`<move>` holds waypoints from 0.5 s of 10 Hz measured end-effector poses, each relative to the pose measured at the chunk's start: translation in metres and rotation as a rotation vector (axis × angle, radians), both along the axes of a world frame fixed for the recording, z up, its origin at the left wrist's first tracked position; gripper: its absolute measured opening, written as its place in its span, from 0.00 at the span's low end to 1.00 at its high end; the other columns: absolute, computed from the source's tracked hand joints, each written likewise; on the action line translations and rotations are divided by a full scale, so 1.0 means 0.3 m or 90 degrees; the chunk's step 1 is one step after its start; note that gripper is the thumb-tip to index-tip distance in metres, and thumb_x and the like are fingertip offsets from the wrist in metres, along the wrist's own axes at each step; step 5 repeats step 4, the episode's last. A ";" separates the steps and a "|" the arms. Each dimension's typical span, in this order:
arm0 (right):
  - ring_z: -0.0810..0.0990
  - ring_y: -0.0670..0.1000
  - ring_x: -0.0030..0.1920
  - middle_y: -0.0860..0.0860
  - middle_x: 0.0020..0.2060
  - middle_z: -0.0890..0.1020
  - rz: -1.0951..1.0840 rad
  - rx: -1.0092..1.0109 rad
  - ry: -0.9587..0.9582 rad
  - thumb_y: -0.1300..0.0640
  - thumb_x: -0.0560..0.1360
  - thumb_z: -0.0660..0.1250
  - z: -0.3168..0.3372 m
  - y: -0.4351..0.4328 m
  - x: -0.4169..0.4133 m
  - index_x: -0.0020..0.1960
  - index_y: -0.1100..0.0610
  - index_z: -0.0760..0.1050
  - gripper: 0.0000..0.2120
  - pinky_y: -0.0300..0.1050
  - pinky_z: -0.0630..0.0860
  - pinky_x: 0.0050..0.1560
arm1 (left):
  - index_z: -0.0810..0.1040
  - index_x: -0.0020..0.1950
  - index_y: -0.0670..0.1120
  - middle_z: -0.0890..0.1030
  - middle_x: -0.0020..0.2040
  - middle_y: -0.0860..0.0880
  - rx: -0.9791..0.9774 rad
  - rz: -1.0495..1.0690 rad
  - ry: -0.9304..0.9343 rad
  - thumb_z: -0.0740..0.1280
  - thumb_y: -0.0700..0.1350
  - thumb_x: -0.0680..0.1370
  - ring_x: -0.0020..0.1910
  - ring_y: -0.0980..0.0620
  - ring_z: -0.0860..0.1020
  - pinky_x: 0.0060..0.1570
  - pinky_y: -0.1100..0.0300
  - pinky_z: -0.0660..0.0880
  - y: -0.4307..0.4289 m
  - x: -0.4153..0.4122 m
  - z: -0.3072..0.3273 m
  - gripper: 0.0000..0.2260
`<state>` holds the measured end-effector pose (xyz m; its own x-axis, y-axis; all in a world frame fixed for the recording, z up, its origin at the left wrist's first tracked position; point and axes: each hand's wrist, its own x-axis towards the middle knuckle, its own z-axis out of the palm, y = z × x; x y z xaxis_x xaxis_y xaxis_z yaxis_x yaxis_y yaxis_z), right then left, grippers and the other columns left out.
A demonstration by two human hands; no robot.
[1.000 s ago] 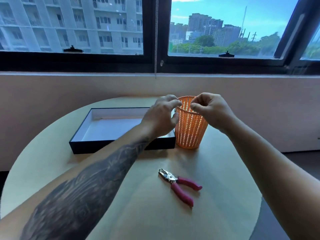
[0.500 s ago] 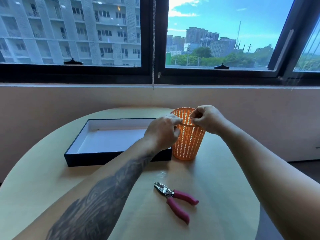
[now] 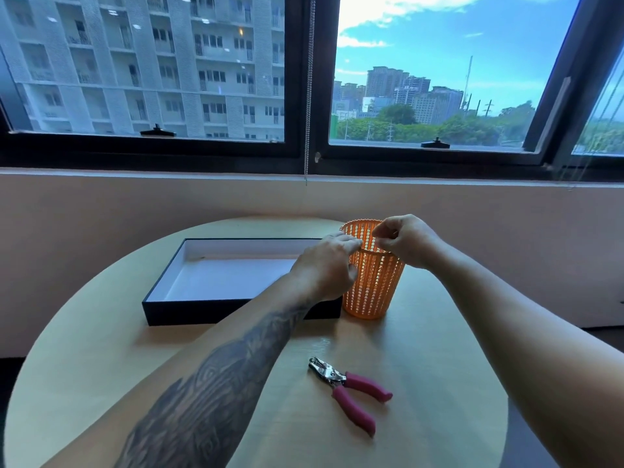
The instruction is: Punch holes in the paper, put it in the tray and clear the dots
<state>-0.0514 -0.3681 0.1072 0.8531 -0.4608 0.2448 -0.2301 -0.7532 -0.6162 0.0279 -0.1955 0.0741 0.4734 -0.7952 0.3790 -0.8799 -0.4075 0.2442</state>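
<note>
— Tray [image 3: 236,312] position?
— Centre-left of frame, on the counter [image 3: 101,349], right end just beside the bin [image 3: 373,288].
— Hand status?
— Left hand [image 3: 326,268] at the bin's near rim; right hand [image 3: 408,239] over its opening. On both, fingers [image 3: 351,243] are curled with tips pinched. Whether they pinch anything cannot be told.
— Punch [image 3: 347,388]?
— Lower centre, flat on the counter, pink handles toward lower right, well apart from both hands.

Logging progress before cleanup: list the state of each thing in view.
Tray: open-topped, flat on table.
Basket: upright, at tray's right end.
Hole punch: lying untouched, handles spread.
Left hand: fingertips pinched at basket rim.
Right hand: fingertips pinched above basket mouth.
</note>
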 end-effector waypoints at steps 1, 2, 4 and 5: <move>0.82 0.49 0.53 0.50 0.53 0.83 0.013 -0.033 -0.054 0.58 0.78 0.71 0.004 0.002 -0.008 0.60 0.55 0.81 0.11 0.34 0.75 0.44 | 0.57 0.81 0.52 0.57 0.82 0.53 0.040 -0.010 0.013 0.64 0.45 0.78 0.80 0.52 0.56 0.74 0.53 0.61 0.028 0.003 0.000 0.32; 0.80 0.48 0.51 0.49 0.52 0.82 0.022 -0.112 -0.117 0.57 0.78 0.71 0.017 0.043 -0.027 0.58 0.55 0.82 0.09 0.37 0.77 0.46 | 0.53 0.82 0.53 0.53 0.83 0.52 0.045 0.017 0.040 0.64 0.47 0.79 0.80 0.50 0.54 0.75 0.52 0.59 0.100 0.019 0.015 0.33; 0.79 0.52 0.57 0.49 0.56 0.81 0.058 -0.156 -0.035 0.41 0.79 0.65 0.019 0.206 -0.032 0.59 0.51 0.80 0.16 0.51 0.77 0.55 | 0.60 0.80 0.50 0.63 0.80 0.49 0.089 0.128 0.065 0.62 0.55 0.81 0.78 0.49 0.59 0.75 0.52 0.59 0.307 0.058 0.065 0.28; 0.79 0.52 0.57 0.49 0.56 0.81 0.058 -0.156 -0.035 0.41 0.79 0.65 0.019 0.206 -0.032 0.59 0.51 0.80 0.16 0.51 0.77 0.55 | 0.60 0.80 0.50 0.63 0.80 0.49 0.089 0.128 0.065 0.62 0.55 0.81 0.78 0.49 0.59 0.75 0.52 0.59 0.307 0.058 0.065 0.28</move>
